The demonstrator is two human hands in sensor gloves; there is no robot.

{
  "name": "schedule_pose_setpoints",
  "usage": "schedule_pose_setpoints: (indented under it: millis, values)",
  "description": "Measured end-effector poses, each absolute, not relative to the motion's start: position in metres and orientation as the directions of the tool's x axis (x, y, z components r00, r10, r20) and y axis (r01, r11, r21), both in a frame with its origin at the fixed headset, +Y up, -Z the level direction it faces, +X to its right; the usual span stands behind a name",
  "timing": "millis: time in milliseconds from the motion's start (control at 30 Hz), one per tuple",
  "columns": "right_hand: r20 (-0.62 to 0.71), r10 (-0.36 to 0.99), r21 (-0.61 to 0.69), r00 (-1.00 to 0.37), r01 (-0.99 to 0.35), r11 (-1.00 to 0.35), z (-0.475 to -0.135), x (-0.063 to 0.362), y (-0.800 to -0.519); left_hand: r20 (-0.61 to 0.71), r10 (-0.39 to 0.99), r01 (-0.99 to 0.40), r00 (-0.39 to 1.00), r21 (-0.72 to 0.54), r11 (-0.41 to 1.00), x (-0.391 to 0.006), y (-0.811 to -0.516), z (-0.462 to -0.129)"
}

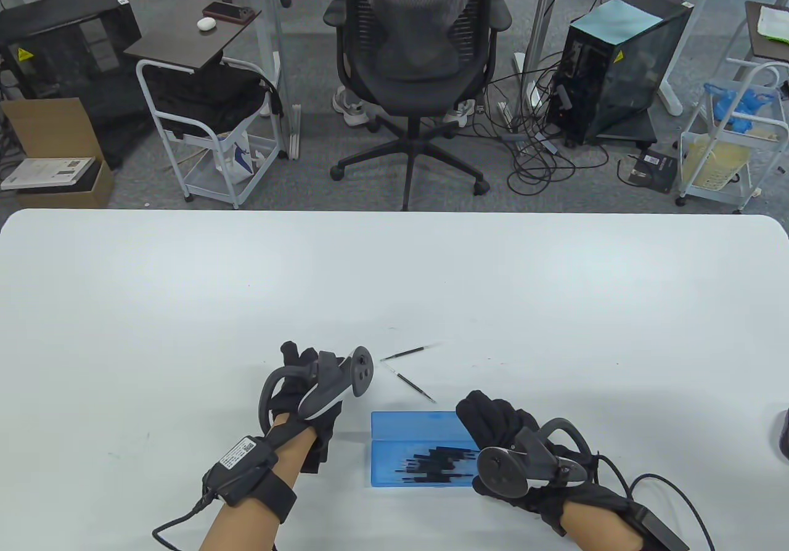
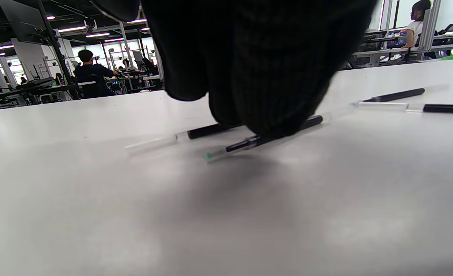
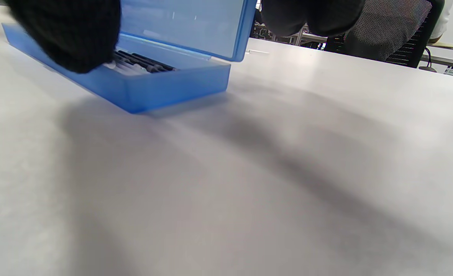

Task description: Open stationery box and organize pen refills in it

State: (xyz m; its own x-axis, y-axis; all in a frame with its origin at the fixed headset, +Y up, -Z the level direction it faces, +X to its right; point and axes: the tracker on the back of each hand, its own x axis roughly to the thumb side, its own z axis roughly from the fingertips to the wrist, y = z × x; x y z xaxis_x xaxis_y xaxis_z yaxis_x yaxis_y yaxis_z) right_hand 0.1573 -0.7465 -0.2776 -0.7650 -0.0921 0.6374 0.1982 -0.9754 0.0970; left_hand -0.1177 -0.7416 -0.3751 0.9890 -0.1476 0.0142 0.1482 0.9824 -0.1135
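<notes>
Table view: open box w/ refills

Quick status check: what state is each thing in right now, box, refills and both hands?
Stationery box: open, lid up.
Refills in box: lying flat inside.
Loose refills: on the table beyond the box.
Left hand: fingers down on refills on the table.
Right hand: at the box.

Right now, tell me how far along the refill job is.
Done: the blue stationery box lies open with a batch of refills already inside. In hand: the left hand is down on two refills on the table; whether it grips one is unclear. The right hand rests at the box. Left: two more loose refills beyond the box.
</notes>
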Motion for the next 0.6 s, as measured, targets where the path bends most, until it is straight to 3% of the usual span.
schedule_pose_setpoints:
  millis: [600]
  values:
    - [0.636,-0.087,0.102,-0.767,0.195,-0.976,-0.2778,0.1572,-0.7467,0.037,-0.132,0.134,0.991,-0.065,0.989,-0.1191,-0.7514,-0.375]
